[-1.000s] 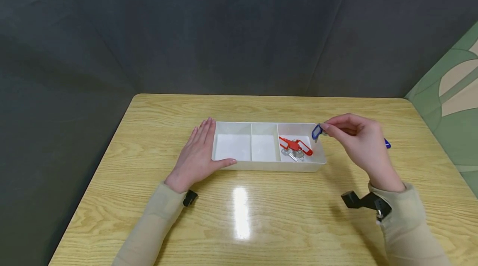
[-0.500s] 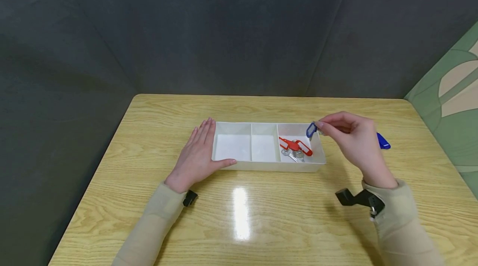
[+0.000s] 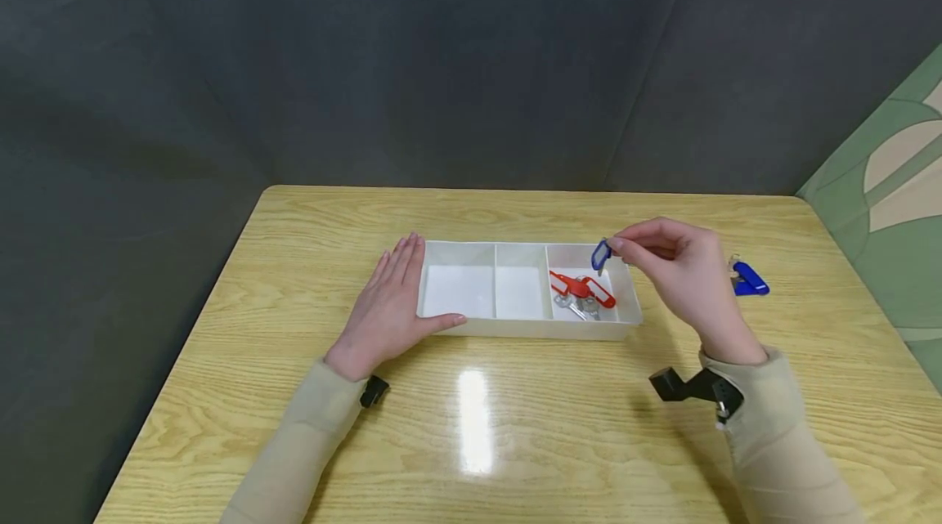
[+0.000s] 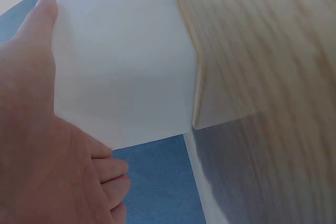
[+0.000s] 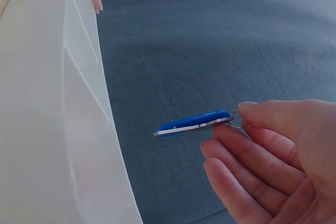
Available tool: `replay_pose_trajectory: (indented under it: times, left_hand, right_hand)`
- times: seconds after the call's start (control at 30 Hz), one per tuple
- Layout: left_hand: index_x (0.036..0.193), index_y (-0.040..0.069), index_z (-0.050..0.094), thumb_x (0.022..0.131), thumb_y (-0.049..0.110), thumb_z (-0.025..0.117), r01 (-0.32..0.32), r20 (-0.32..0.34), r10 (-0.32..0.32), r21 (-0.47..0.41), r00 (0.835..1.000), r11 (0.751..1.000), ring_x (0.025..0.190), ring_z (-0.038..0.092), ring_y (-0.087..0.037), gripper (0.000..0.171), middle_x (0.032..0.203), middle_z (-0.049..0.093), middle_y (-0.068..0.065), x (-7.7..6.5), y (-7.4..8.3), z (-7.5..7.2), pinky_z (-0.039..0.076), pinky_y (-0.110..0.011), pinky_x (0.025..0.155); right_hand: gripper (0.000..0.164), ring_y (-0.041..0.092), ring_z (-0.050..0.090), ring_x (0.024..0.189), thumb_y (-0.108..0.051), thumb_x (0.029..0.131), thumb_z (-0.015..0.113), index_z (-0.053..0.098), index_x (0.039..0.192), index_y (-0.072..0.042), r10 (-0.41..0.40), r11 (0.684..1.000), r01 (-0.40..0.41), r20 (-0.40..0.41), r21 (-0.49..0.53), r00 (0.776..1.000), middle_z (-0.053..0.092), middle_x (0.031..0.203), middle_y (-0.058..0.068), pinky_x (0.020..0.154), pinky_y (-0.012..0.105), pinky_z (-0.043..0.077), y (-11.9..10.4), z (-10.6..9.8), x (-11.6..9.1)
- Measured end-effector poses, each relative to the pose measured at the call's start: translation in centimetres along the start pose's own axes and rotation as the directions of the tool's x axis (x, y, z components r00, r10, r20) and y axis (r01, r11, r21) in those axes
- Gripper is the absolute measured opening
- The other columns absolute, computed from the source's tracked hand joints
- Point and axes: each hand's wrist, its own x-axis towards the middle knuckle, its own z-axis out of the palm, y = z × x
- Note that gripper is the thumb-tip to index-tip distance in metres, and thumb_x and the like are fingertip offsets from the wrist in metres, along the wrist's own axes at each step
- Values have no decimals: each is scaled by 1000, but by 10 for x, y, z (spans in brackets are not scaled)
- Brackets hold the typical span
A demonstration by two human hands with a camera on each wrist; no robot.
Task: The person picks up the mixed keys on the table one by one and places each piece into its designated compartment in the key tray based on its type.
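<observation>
My right hand (image 3: pixel 677 283) pinches the metal ring of a key with a blue key tag (image 3: pixel 600 254), holding it over the right compartment of a white divided tray (image 3: pixel 530 329). In the right wrist view the blue tag and silver key (image 5: pixel 194 124) hang out level from the thumb and fingertip, the ring partly hidden. Flat against the tray's left end rests my left hand (image 3: pixel 386 303), fingers straight and thumb along the front wall. Keys with red tags (image 3: pixel 577 285) lie in the right compartment; the left and middle compartments show bare bottoms.
Right of the tray, behind my right wrist, more blue key tags (image 3: pixel 751 279) with a key lie on the wooden table (image 3: pixel 574 426). A dark cloth wall (image 3: pixel 456 58) stands behind the table's far edge, and a green patterned surface (image 3: pixel 898 221) borders its right side.
My right hand has moved left with the blue-tagged key, from the tray's right end to over the right compartment. More of the blue tags on the table show. The left hand stays put.
</observation>
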Motion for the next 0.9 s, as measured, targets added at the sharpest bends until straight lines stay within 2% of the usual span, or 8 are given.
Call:
replay_pose_trajectory:
  times: [0.27, 0.5, 0.9]
  left_hand:
    - [162, 2, 1, 82, 91, 40, -8, -15, 8, 6, 1000, 1000, 154, -2, -24, 126, 169, 2, -15, 0, -1, 2, -2, -37, 123]
    - [162, 2, 1, 81, 92, 40, -10, -19, 11, 9, 1000, 1000, 154, -3, -23, 127, 169, 4, -16, 1, -1, 2, -2, -37, 123]
    - [162, 4, -2, 82, 91, 40, -3, -2, 3, 1, 1000, 1000, 154, -5, -22, 126, 169, 0, -14, 0, 0, 1, -2, -37, 123]
  right_hand:
    - [14, 9, 72, 80, -15, 93, 78, 78, 103, -5, 3, 1000, -3, 0, 25, 1000, 76, 96, 6, 73, 16, 56, -2, 8, 5]
    - [16, 12, 72, 80, -18, 92, 79, 78, 103, -6, 4, 999, -5, 23, 54, 1000, 76, 97, 5, 74, 18, 56, -5, 15, 8]
    - [17, 13, 72, 78, -22, 94, 77, 78, 100, -7, -31, 998, 28, 53, 54, 998, 76, 94, 6, 73, 20, 57, -11, 28, 19]
